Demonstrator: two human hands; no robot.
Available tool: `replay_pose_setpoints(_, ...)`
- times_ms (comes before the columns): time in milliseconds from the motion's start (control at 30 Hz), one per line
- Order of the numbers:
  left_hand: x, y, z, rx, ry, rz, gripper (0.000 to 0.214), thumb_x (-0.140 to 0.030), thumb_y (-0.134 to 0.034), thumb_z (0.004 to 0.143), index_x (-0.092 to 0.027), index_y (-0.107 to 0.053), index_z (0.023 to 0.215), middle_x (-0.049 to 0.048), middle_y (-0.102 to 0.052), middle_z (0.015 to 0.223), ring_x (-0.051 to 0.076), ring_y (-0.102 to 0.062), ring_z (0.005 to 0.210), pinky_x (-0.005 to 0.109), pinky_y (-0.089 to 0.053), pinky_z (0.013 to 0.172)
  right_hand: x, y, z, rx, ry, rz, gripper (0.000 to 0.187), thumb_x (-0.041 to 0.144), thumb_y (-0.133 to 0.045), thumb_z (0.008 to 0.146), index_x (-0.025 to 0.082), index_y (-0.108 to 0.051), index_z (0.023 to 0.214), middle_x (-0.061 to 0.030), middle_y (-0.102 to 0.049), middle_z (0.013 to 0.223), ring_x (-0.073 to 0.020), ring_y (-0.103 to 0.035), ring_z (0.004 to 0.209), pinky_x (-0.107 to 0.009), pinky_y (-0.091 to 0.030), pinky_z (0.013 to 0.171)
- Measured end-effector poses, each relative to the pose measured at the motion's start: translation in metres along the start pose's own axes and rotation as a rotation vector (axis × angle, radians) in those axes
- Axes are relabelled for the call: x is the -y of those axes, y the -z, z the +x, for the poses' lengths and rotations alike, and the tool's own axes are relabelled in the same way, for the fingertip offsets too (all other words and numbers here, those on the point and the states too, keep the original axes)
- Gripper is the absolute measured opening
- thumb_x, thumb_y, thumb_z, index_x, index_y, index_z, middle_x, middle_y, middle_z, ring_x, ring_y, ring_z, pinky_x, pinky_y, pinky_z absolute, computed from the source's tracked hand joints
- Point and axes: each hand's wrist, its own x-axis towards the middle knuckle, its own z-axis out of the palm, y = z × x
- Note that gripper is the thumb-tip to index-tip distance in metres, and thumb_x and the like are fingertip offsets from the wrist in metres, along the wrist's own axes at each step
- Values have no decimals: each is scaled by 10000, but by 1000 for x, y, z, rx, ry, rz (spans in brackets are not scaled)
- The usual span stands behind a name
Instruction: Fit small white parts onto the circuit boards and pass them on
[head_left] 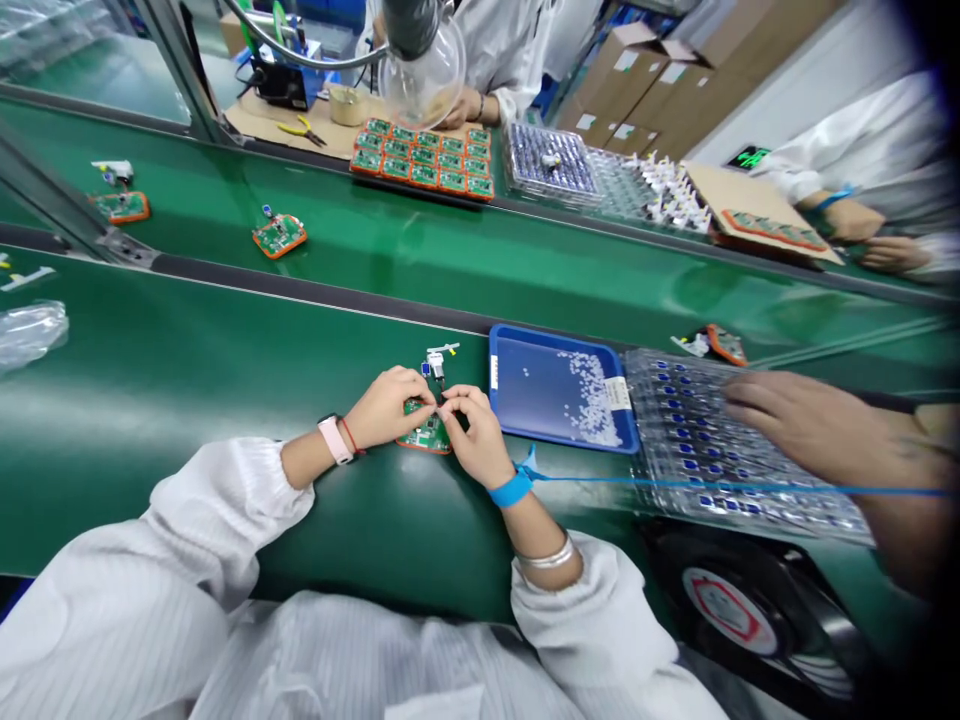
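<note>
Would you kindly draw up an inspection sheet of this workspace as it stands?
Surface: green conveyor belt, dark rail along its far side.
Job's things: green circuit board with orange frame, small white connector part just beyond it.
Clutter: crumpled clear plastic bag at far left.
Hands: left hand and right hand pinched together at the board's upper edge.
Cables: blue wrist-strap cord running rightward from the right wrist.
Surroundings: blue tray of small white parts, clear blister tray under another person's hand, cardboard boxes.
</note>
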Motion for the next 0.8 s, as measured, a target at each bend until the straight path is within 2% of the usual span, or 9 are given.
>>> replay_pose_setpoints(200,3,0,1,58,24,-111,85,-204,-599,779,-178,-669,739,23,-666,822,148,-580,795,302,-422,803,-1,0,-1,39,-3,-3,119,231,-480,840,200,-538,741,-79,-550,961,-201,-511,960,-388,-408,867)
replay_pose_setpoints(400,4,0,1,77,81,-78,79,-188,-614,769,-191,-669,713,14,-670,838,156,-583,812,321,-428,817,0,2,-2,59,7,-6,115,214,-478,836,200,-529,735,-79,-544,969,-201,-507,968,-395,-407,870)
replay_pose_setpoints(600,2,-1,-1,87,61,-89,83,-199,-613,775,-193,-684,732,24,-678,875,162,-595,833,324,-438,826,2,4,-3,63,4,-9,120,215,-476,840,205,-533,736,-74,-540,965,-201,-507,966,-393,-410,863)
replay_pose_setpoints(800,1,-2,2,84,125,-96,123,-151,-580,745,-178,-671,668,20,-674,810,145,-611,762,271,-461,742,-1,4,-1,96,-33,2,132,192,-470,819,199,-520,697,-65,-527,890,-179,-521,880,-345,-443,782)
